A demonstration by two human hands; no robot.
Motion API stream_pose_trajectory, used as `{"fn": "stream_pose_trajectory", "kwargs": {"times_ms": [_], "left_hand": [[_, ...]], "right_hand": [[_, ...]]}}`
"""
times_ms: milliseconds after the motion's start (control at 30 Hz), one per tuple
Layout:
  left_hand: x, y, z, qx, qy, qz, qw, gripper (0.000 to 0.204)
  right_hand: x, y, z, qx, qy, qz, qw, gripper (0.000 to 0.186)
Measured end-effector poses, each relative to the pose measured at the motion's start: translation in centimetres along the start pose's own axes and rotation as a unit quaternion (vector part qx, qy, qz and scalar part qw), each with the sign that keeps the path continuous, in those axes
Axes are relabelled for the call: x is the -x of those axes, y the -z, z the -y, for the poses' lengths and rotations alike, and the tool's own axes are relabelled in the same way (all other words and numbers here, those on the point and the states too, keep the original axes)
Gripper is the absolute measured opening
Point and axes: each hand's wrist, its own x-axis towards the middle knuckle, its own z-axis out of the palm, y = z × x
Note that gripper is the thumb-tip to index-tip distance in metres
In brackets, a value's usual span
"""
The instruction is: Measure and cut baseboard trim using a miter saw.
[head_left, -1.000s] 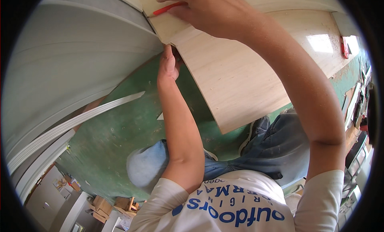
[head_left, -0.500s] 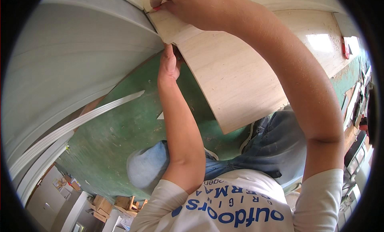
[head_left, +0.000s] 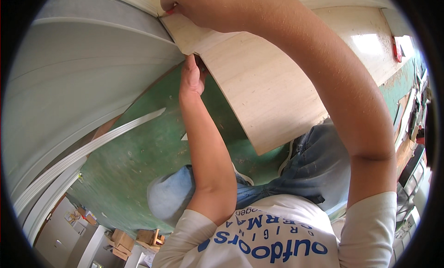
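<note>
A light wood-grain board [head_left: 268,92] stretches from the grey-white panel at the upper left toward my knees. A narrower light strip [head_left: 196,34] lies along its far end, against the panel. From below, my left hand [head_left: 191,77] grips the board's left corner, thumb up at the edge and the other fingers partly hidden beneath. Above the strip, my right hand [head_left: 203,9] is closed with bent fingers. A bit of a small red object [head_left: 170,12] shows at its fingertips; its kind is hidden.
A tall grey-white panel [head_left: 92,69] curves along the left. A long white trim strip [head_left: 97,145] slants over the green floor [head_left: 134,171]. Wooden pieces [head_left: 122,242] sit at the lower left. A red object [head_left: 397,49] rests on the surface at the right.
Both hands appear slightly farther left, along with a small shift of the whole view. The grips look the same, and the small red object remains at my right fingertips.
</note>
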Motion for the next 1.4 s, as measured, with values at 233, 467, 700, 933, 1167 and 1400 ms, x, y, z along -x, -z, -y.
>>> {"fn": "stream_pose_trajectory", "kwargs": {"times_ms": [233,467,700,933,1167,1400], "left_hand": [[0.2,-0.6,-0.2,0.004,-0.001,0.001,1.0,0.097],[-0.1,-0.5,-0.1,0.005,-0.006,0.0,1.0,0.099],[0.2,-0.3,-0.1,-0.007,-0.005,-0.008,1.0,0.1],[0.3,-0.5,-0.2,-0.011,0.0,0.002,1.0,0.1],[0.1,-0.9,-0.2,-0.006,0.004,0.005,1.0,0.096],[0.0,-0.4,0.0,-0.002,-0.002,0.004,1.0,0.095]], "right_hand": [[0.1,0.4,-0.2,-0.017,0.003,-0.006,1.0,0.018],[-0.3,-0.5,-0.7,-0.009,0.006,-0.042,0.999,0.018],[0.1,0.4,0.0,-0.036,-0.001,-0.002,0.999,0.019],[-0.2,-0.2,-0.6,-0.025,0.008,-0.009,1.0,0.021],[-0.3,-0.8,-1.0,-0.011,0.02,-0.048,0.999,0.019],[-0.1,-0.5,-0.6,-0.017,0.012,-0.04,0.999,0.019]]}}
